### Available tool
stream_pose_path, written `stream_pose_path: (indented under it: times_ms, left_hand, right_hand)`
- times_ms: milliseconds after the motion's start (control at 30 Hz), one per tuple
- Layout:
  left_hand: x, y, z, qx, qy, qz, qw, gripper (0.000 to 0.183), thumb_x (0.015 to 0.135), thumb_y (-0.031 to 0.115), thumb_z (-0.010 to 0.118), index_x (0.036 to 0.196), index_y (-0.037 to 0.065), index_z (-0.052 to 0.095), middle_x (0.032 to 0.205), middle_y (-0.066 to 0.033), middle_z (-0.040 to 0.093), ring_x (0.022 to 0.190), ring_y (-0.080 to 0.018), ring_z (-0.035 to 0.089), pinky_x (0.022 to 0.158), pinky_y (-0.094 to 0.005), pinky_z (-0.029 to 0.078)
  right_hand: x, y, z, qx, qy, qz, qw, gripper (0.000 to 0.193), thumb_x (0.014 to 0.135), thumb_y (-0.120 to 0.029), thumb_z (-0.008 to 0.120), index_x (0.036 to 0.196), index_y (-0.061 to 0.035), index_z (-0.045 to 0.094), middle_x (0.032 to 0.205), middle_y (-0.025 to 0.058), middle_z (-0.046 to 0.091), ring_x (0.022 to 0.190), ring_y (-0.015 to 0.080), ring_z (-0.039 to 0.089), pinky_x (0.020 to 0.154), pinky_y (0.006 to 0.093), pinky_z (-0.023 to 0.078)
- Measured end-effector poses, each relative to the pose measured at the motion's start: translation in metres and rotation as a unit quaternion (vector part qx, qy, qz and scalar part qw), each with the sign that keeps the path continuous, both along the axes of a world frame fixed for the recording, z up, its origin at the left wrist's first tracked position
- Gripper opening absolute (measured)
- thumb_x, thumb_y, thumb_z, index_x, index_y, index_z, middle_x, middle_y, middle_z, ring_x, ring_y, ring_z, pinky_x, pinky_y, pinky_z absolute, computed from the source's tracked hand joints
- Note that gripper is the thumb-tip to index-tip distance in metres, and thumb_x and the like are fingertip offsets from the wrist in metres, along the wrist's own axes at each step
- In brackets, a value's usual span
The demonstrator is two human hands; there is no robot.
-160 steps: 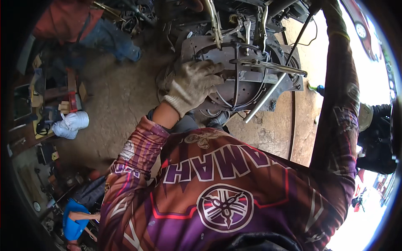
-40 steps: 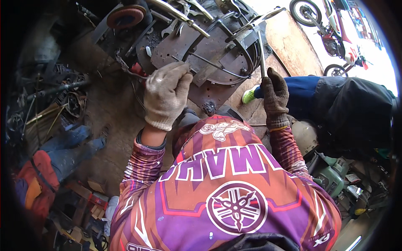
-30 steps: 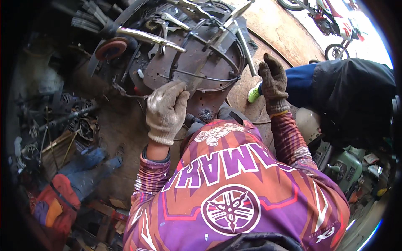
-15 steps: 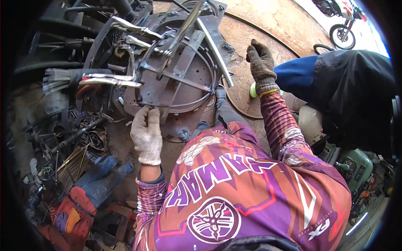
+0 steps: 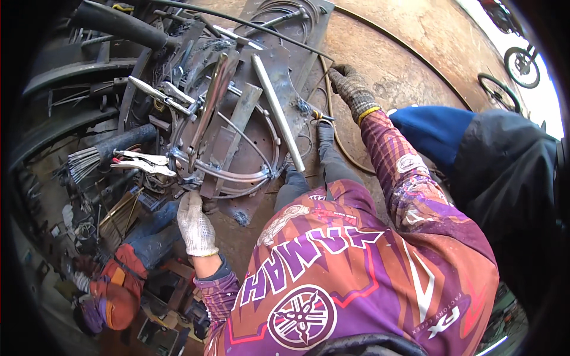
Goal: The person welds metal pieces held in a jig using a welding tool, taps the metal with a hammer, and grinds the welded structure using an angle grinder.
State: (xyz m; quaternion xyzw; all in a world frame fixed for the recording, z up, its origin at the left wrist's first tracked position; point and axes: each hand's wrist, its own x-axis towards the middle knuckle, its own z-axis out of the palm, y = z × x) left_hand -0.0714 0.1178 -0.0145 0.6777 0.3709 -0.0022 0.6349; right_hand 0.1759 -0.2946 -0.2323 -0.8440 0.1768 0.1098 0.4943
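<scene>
My left hand (image 5: 196, 226), in a pale knit glove, has its fingers closed at the near left edge of a round welded steel frame (image 5: 261, 173). Part of that grip is hidden. The frame lies on a dark steel plate (image 5: 259, 139), with locking pliers (image 5: 153, 160) beside its left side. Over the frame stick up a flat steel bar (image 5: 240, 113) and a shiny long-jawed tool (image 5: 209, 110). Held out to the right, my right hand (image 5: 354, 90), in a darker knit glove, is curled at the end of a long thin metal rod (image 5: 261, 26). A bright steel tube (image 5: 278, 113) lies between the hands.
Heaped metal parts, a thick pipe (image 5: 122, 25) and a bundle of rods (image 5: 89, 160) crowd the left. A person in red (image 5: 122, 291) is at lower left. Dark clothing of another person (image 5: 499, 160) stands close at right. A hose (image 5: 341, 139) and cable (image 5: 409, 56) cross the floor.
The view has shifted. The round frame appears tilted and nearer to my lower left, with my left hand at its edge. The thin rod now reaches my right hand.
</scene>
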Motion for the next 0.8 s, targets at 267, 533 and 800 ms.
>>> stream_pose_path:
  times_ms: [267, 533, 800]
  left_hand:
    - [0.005, -0.009, 0.025, -0.009, 0.043, 0.066, 0.997, 0.025, 0.1, 0.024, 0.055, 0.105, 0.001, 0.065, 0.089, -0.0022, 0.064, 0.072, -0.0082, 0.058, 0.064, -0.0257, 0.048]
    - [0.002, -0.007, 0.036, 0.097, 0.11, 0.077, 0.986, 0.022, 0.099, 0.021, 0.055, 0.093, 0.001, 0.065, 0.082, 0.0009, 0.056, 0.076, -0.0075, 0.047, 0.067, -0.0253, 0.039]
    - [0.026, -0.005, 0.038, 0.117, 0.137, 0.048, 0.982, 0.022, 0.096, 0.019, 0.06, 0.093, -0.002, 0.066, 0.078, -0.0014, 0.057, 0.075, -0.0092, 0.048, 0.067, -0.0288, 0.042]
  right_hand:
    - [0.139, 0.062, -0.009, 0.058, 0.057, 0.06, 0.995, 0.058, 0.09, -0.045, 0.066, 0.134, -0.0082, 0.06, 0.1, 0.0128, 0.072, 0.081, 0.0202, 0.068, 0.077, 0.0353, 0.054]
    - [0.219, 0.121, -0.01, -0.039, 0.085, 0.189, 0.978, 0.065, 0.09, -0.04, 0.059, 0.144, -0.0068, 0.047, 0.079, 0.0109, 0.062, 0.062, 0.0195, 0.06, 0.056, 0.0366, 0.048]
    - [0.269, 0.07, -0.13, -0.13, 0.08, 0.224, 0.962, 0.039, 0.096, -0.035, 0.053, 0.114, -0.0033, 0.068, 0.098, 0.0199, 0.07, 0.093, 0.0308, 0.067, 0.086, 0.0424, 0.052]
